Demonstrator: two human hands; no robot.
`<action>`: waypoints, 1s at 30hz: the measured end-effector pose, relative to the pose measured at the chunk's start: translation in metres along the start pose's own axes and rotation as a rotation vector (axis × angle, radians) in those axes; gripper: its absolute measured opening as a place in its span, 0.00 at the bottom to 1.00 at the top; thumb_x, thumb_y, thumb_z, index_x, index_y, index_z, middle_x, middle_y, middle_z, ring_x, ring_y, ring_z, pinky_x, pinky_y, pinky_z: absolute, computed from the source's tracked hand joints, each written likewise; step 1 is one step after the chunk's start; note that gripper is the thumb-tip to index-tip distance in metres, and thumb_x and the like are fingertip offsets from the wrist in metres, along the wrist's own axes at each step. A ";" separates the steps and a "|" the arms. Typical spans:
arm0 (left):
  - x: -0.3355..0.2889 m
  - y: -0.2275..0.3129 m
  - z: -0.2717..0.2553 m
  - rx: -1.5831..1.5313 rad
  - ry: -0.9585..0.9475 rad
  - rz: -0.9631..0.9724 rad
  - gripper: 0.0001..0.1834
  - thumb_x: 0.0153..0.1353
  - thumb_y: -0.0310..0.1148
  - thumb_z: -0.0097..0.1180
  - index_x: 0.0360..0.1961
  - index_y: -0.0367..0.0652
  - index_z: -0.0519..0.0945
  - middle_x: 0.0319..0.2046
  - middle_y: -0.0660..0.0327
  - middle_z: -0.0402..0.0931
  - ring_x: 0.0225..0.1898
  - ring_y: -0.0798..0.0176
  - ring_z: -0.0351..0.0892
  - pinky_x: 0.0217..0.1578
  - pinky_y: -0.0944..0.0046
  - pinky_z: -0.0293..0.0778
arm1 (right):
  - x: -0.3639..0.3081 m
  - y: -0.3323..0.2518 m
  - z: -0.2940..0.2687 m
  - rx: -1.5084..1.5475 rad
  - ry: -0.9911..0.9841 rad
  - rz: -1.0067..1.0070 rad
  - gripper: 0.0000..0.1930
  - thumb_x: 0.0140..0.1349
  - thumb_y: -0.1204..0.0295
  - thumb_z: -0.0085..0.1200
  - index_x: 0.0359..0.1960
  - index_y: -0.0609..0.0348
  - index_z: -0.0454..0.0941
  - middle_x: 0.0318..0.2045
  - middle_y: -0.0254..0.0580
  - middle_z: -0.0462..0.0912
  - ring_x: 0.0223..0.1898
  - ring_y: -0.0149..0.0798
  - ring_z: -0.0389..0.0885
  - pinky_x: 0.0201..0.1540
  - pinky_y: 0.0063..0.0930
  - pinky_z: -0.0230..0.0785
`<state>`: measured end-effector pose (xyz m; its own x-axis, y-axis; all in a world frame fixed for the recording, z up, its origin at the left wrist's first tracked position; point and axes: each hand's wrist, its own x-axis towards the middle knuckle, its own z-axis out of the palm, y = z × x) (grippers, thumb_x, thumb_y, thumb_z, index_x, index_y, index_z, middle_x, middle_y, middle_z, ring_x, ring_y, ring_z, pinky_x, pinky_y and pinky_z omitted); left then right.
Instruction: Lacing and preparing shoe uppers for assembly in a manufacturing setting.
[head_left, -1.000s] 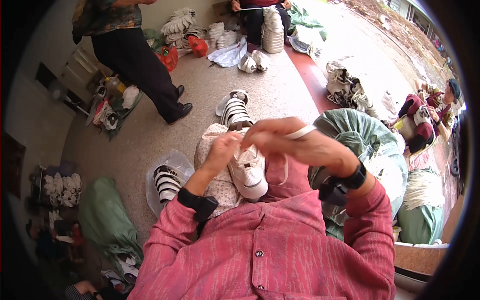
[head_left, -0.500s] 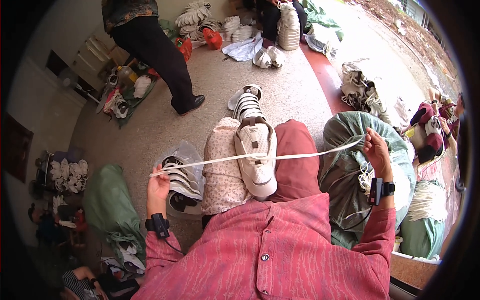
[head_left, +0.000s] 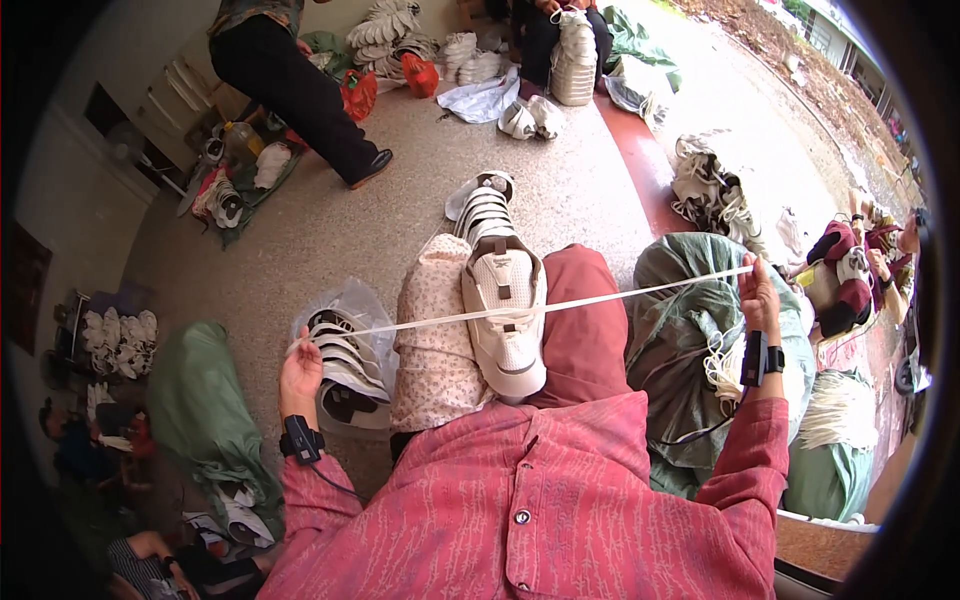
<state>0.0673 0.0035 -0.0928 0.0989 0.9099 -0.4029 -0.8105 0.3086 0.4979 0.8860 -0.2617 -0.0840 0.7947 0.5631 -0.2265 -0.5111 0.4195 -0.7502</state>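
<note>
A white shoelace [head_left: 640, 291] is stretched nearly straight across my lap, its right end higher. Its left end is pinched in the fingers of my left hand [head_left: 299, 378], and my right hand [head_left: 760, 297] grips the other end. Midway, the lace passes through the front of a white shoe upper [head_left: 505, 355] with brown trim. The shoe lies between my knees, toe toward me, with neither hand touching it. Beyond it a row of nested shoe uppers [head_left: 484, 214] rests on the floor. Beside my left hand, more stacked uppers [head_left: 345, 365] sit in a clear bag.
At my right stands a green sack [head_left: 670, 350] with a bundle of laces [head_left: 724, 368] on it. Another green sack [head_left: 205, 410] lies at left. A person [head_left: 300, 90] stands ahead; another sits behind a tall shoe stack [head_left: 574, 70]. Others work at far right and lower left.
The lace has been drawn tighter and straighter as my hands moved slightly farther apart. The standing person's foot has shifted a little, and the whole view has turned slightly.
</note>
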 end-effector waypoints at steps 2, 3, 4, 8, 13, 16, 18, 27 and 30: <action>0.002 -0.005 0.003 0.008 0.128 0.013 0.18 0.68 0.31 0.48 0.54 0.31 0.70 0.41 0.54 0.79 0.34 0.62 0.80 0.37 0.63 0.82 | 0.017 0.018 -0.020 0.091 0.025 0.017 0.08 0.65 0.70 0.54 0.43 0.59 0.75 0.30 0.34 0.81 0.25 0.27 0.78 0.23 0.19 0.70; 0.009 -0.020 0.018 0.084 0.237 -0.125 0.20 0.68 0.31 0.49 0.57 0.32 0.67 0.40 0.54 0.78 0.36 0.61 0.79 0.37 0.62 0.81 | 0.029 0.011 -0.056 0.146 -0.087 0.033 0.07 0.66 0.70 0.53 0.42 0.59 0.75 0.25 0.30 0.78 0.18 0.23 0.72 0.17 0.17 0.63; -0.002 -0.025 0.028 0.165 0.374 -0.212 0.23 0.67 0.31 0.50 0.61 0.33 0.64 0.39 0.55 0.77 0.38 0.60 0.79 0.38 0.61 0.80 | 0.030 0.026 -0.039 0.062 0.077 0.116 0.07 0.71 0.67 0.45 0.43 0.56 0.72 0.18 0.27 0.69 0.12 0.22 0.56 0.15 0.17 0.47; -0.039 -0.044 0.080 1.136 0.219 0.356 0.29 0.64 0.30 0.54 0.64 0.37 0.61 0.38 0.59 0.76 0.42 0.64 0.77 0.44 0.66 0.75 | -0.067 0.070 0.124 -0.651 -0.076 -0.056 0.06 0.65 0.71 0.52 0.37 0.58 0.79 0.20 0.27 0.74 0.15 0.19 0.61 0.17 0.16 0.51; -0.079 -0.137 0.219 1.575 -0.653 0.755 0.09 0.61 0.24 0.54 0.42 0.39 0.80 0.40 0.62 0.79 0.42 0.68 0.77 0.45 0.68 0.72 | -0.122 0.142 0.175 -0.930 -0.719 -0.483 0.07 0.59 0.75 0.51 0.34 0.63 0.80 0.21 0.37 0.80 0.21 0.34 0.74 0.24 0.29 0.65; -0.077 -0.201 0.246 1.539 -1.033 0.857 0.08 0.56 0.21 0.56 0.38 0.38 0.79 0.34 0.57 0.77 0.38 0.60 0.78 0.39 0.63 0.73 | -0.168 0.148 0.200 -1.249 -0.806 -0.515 0.06 0.61 0.71 0.52 0.33 0.60 0.79 0.21 0.49 0.78 0.22 0.47 0.78 0.26 0.36 0.67; -0.066 -0.228 0.249 1.524 -1.109 0.891 0.07 0.55 0.21 0.56 0.36 0.37 0.79 0.32 0.57 0.76 0.36 0.59 0.78 0.38 0.63 0.73 | -0.185 0.146 0.208 -1.377 -0.849 -0.511 0.09 0.62 0.66 0.52 0.34 0.58 0.78 0.22 0.52 0.79 0.25 0.54 0.79 0.28 0.42 0.69; -0.046 -0.247 0.248 1.604 -1.020 0.521 0.05 0.51 0.22 0.58 0.30 0.36 0.77 0.29 0.59 0.72 0.28 0.67 0.75 0.32 0.67 0.73 | -0.198 0.145 0.199 -1.380 -0.907 -0.652 0.08 0.63 0.67 0.50 0.35 0.56 0.79 0.26 0.49 0.78 0.29 0.53 0.79 0.32 0.44 0.69; -0.045 -0.251 0.251 1.590 -1.022 0.468 0.04 0.51 0.23 0.59 0.30 0.36 0.78 0.28 0.60 0.71 0.28 0.67 0.73 0.31 0.67 0.71 | -0.195 0.138 0.203 -1.373 -0.941 -0.807 0.06 0.61 0.68 0.51 0.34 0.55 0.79 0.29 0.45 0.75 0.32 0.50 0.77 0.33 0.43 0.69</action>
<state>0.4111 -0.0452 -0.0074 0.7847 0.5928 0.1814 0.2511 -0.5714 0.7813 0.5941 -0.1691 -0.0175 0.0123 0.9089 0.4168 0.8290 0.2238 -0.5125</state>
